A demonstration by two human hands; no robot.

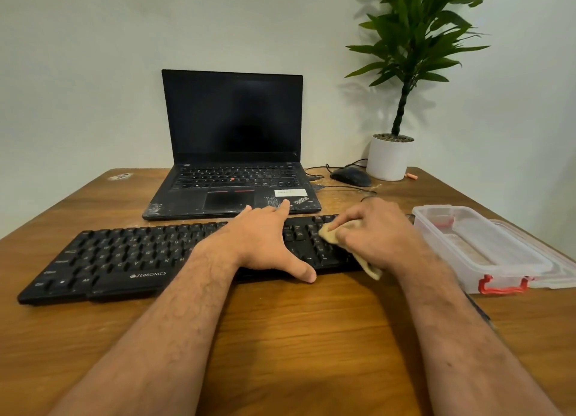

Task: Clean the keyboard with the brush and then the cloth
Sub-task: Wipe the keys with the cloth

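Observation:
A black keyboard (pixel 124 256) lies across the wooden table (pixel 296 337) in front of me. My left hand (pixel 265 244) rests flat on its right-middle part, fingers spread, thumb over the front edge. My right hand (pixel 377 231) presses a tan cloth (pixel 328 233) onto the keys at the keyboard's right end; a corner of the cloth hangs over the front edge. No brush can be made out; a dark thin object shows partly beside my right forearm.
An open black laptop (pixel 232 153) stands just behind the keyboard. A mouse (pixel 350 177) with its cable and a potted plant (pixel 389 156) sit at the back right. A clear plastic box (pixel 477 247) with red clips stands right of the keyboard.

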